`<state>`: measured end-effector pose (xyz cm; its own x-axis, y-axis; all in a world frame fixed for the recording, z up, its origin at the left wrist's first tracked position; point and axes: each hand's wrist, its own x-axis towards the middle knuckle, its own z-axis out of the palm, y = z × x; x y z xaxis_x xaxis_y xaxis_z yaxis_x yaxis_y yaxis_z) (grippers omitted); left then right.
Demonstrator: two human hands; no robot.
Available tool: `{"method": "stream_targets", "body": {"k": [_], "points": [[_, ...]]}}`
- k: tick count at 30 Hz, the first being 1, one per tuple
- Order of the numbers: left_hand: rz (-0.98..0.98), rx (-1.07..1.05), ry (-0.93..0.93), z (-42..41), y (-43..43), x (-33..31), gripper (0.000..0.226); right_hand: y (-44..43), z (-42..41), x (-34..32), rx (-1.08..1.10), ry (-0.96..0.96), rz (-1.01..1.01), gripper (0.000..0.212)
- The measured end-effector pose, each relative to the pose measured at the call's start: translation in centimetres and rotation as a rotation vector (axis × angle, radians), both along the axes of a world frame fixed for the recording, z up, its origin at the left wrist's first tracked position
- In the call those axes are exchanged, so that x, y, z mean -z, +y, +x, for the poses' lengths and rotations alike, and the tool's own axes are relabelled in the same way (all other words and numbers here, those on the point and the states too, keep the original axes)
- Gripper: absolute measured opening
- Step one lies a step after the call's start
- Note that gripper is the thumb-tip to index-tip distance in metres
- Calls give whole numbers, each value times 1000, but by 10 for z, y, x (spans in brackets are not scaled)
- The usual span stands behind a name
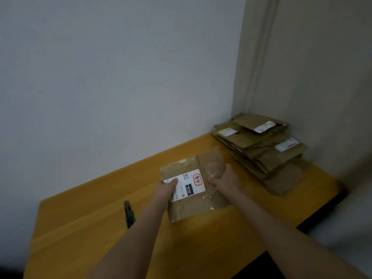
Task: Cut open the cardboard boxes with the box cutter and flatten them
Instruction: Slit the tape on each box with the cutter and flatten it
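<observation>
A flattened cardboard box with a white shipping label lies on the yellow table, held between both hands. My left hand grips its left edge, thumb on the label. My right hand holds the right part, fingers closed on a taped flap that stands up a little. The box cutter, dark with a green body, rests on the table to the left of my left forearm, in neither hand.
A stack of flattened cardboard boxes with white labels sits in the table's far right corner against the walls. A white wall runs behind the table. The table's right edge drops off beyond the stack.
</observation>
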<state>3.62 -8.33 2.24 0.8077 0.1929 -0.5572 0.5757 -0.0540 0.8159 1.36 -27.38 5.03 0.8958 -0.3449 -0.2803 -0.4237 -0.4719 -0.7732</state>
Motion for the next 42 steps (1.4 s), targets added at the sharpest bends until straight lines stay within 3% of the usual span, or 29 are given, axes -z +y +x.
{"method": "stream_targets", "body": {"k": [5,12,18,26,30,35,42], "points": [[-71,-33,-15,17,-92,-10,21,-97,27,-7,-3,22,-94,74],[-268,8,-12,69,-138,-17,41,-160,96,-17,-31,-38,-107,72],[-211,48,-62,145,-186,-16,40,-200,162,-29,-21,-50,-307,81],[-154,-56,-148,223,-288,-29,36,-269,222,-34,-75,-81,-664,67],[-100,-90,-145,249,-331,-20,37,-293,250,-14,-166,-19,-666,58],[131,-21,-53,273,-371,15,42,-325,275,20,-294,138,-603,65],[-42,-147,33,284,-413,32,59,-351,299,61,-340,261,-461,64]]}}
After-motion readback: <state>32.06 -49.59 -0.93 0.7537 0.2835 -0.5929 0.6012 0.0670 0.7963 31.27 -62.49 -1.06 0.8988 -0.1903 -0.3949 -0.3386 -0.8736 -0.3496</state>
